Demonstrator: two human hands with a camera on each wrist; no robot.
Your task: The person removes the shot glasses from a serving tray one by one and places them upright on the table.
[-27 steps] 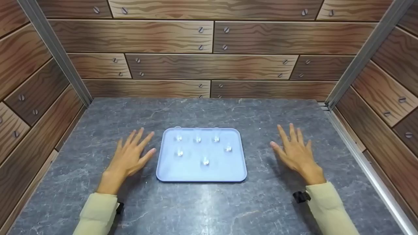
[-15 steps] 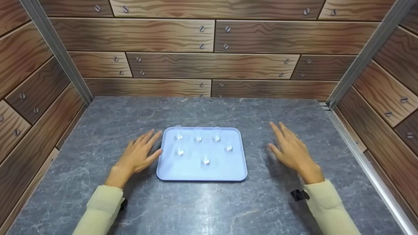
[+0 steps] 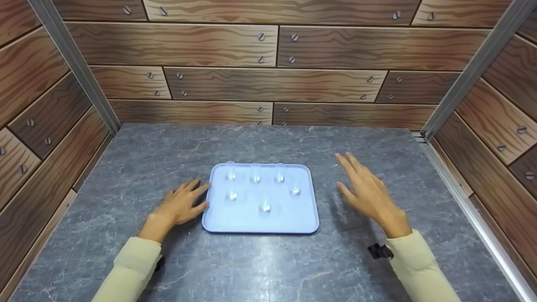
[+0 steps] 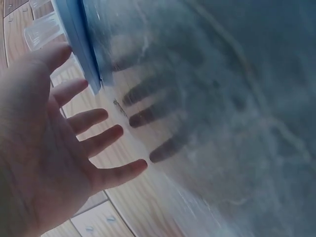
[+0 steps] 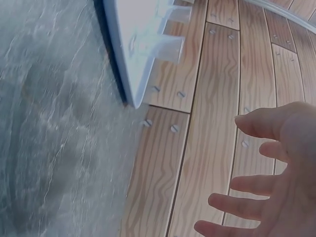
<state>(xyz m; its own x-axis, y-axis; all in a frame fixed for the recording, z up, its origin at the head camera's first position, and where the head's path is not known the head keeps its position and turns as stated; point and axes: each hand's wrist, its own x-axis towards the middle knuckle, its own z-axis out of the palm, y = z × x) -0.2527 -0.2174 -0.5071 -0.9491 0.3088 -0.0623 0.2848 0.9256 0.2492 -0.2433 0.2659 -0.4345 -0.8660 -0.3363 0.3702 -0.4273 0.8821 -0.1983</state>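
Observation:
A light blue tray (image 3: pixel 289 220) lies flat on the grey table in the head view. Several small clear cups (image 3: pixel 265 207) stand on it, several of them toward its far side. My left hand (image 3: pixel 179 205) is at the tray's left edge with its fingers spread. Its thumb and forefinger reach the rim; whether they touch it I cannot tell. Well to the right of the tray, my right hand (image 3: pixel 369 195) hovers above the table with fingers extended and holds nothing. The right wrist view shows a cup (image 5: pixel 170 48) near the tray's side.
The grey marbled table (image 3: pixel 260 268) extends around the tray. Wood-patterned walls (image 3: pixel 218 44) enclose its back and sides. Metal posts (image 3: pixel 465 71) rise at the back corners, and a metal rail (image 3: pixel 474 218) runs along the right edge.
My left hand has moved right and lowered to the tray's left edge. The right hand has come somewhat left, toward the tray. Tray and cups stay where they were.

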